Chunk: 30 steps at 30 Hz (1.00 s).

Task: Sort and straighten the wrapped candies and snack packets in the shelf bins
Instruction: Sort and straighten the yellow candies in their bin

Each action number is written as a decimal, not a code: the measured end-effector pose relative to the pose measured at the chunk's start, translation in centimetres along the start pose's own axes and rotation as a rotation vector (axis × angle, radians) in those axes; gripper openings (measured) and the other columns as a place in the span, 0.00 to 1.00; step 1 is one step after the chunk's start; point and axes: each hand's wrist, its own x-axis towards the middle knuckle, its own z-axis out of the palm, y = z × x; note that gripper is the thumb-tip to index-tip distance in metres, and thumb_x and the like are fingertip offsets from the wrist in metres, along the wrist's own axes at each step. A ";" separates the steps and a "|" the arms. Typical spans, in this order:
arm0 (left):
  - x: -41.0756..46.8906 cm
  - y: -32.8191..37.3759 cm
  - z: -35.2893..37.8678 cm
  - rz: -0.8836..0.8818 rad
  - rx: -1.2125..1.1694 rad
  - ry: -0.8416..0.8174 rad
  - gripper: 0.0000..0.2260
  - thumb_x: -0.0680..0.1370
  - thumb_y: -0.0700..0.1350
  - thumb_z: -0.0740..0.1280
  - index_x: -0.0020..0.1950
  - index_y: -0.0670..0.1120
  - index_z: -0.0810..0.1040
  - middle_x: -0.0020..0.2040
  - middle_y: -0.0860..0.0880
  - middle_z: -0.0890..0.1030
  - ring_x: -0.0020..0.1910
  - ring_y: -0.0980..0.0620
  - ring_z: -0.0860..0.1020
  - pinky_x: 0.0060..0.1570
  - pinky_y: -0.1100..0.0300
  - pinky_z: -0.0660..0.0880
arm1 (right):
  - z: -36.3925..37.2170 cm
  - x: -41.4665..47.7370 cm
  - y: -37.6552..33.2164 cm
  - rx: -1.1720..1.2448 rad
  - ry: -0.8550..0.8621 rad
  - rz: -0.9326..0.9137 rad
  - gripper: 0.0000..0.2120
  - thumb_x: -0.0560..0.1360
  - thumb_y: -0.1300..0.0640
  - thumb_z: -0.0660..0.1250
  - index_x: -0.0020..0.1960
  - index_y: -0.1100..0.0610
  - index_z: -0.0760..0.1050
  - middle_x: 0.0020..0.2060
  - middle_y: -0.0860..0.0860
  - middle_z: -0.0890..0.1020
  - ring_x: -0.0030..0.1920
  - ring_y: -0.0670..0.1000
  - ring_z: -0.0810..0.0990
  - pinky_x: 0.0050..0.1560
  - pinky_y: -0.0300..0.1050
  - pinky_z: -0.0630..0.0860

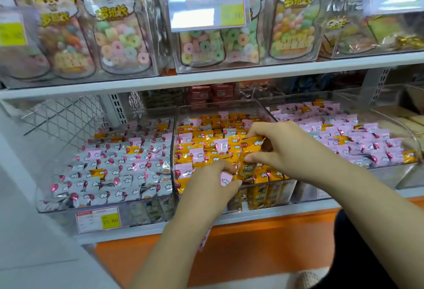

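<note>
- We're working in the middle clear plastic bin (174, 151) on the lower shelf, centre of the frame. It's holding mostly orange foil wrappers with pink ones mixed in.
- The right hand (283, 149), centre-right, is gripping a small bunch of orange foil candy packets (253, 144), with fingers curled over the top and thumb closing from below.
- The left hand (213, 182), just below and left of it, is curling thumb and forefinger round a pink wrapped candy (226, 179) at the bin's front edge. We're reading that as a pinch, though the wrapper is mostly covered.
- Key relation: the orange bunch is sitting between the two hands, with its long axis running roughly top to bottom of the frame, slightly tilted. We can't tell whether its lower end is touching the left fingertips or just beside them.
- Our judgement is that the pink stray belongs in the right clear bin (413, 149), up and right of the hands, which is filled mostly with pink wrappers. The right hand is nearer to it but is full, so either the left arm crosses over or the bunch goes down first.
- The left clear bin (57, 207), lower left, is holding grey-white wrappers with a few orange and pink strays. Neither hand is touching it.
- Risk, as we're judging it: the slick foil could slip out of the bunch while the packets are being squared up.
</note>
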 end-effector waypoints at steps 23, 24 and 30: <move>-1.3 0.6 -0.3 -0.071 -0.433 -0.061 0.32 0.67 0.68 0.44 0.64 0.54 0.67 0.51 0.58 0.78 0.34 0.73 0.76 0.34 0.76 0.70 | 0.3 0.0 -0.6 -0.082 -0.076 0.026 0.13 0.70 0.49 0.72 0.52 0.48 0.74 0.34 0.38 0.69 0.39 0.45 0.72 0.43 0.43 0.70; -1.3 0.5 -0.4 -0.078 -0.440 -0.068 0.34 0.67 0.68 0.42 0.66 0.55 0.66 0.51 0.59 0.78 0.33 0.74 0.75 0.35 0.76 0.70 | 0.7 0.1 -0.5 -0.091 -0.093 0.031 0.14 0.70 0.49 0.72 0.53 0.49 0.74 0.35 0.39 0.71 0.41 0.46 0.72 0.45 0.44 0.71; -1.7 0.5 -0.4 -0.068 -0.427 -0.058 0.37 0.67 0.69 0.40 0.69 0.56 0.65 0.53 0.58 0.78 0.32 0.62 0.80 0.35 0.75 0.73 | 2.4 0.0 0.3 -0.086 -0.149 0.072 0.14 0.71 0.48 0.71 0.55 0.50 0.76 0.34 0.41 0.71 0.42 0.46 0.72 0.34 0.34 0.61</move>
